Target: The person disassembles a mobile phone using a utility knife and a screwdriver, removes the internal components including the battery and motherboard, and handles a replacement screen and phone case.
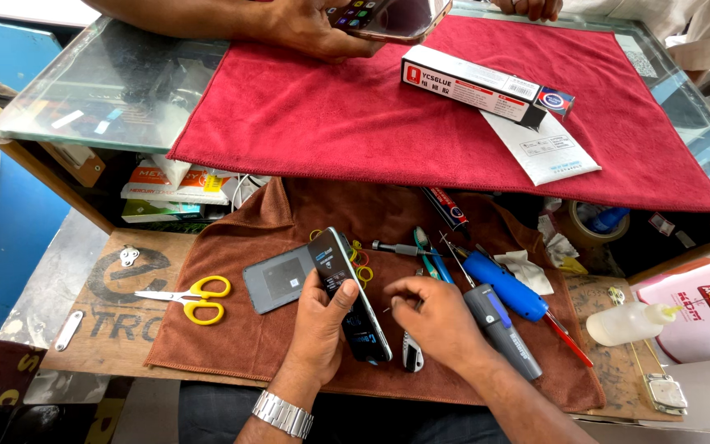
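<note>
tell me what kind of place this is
Probably a phone repair counter. The left hand holds an opened dark smartphone over a brown cloth strewn with blue-handled screwdrivers, and a boxed glue tube lies on the glass counter above.

A single head-worn camera looks steeply down and forward from close above the tabletop (125, 329). The raised glass counter (108, 90) fills the upper frame. No second view exists.
</note>
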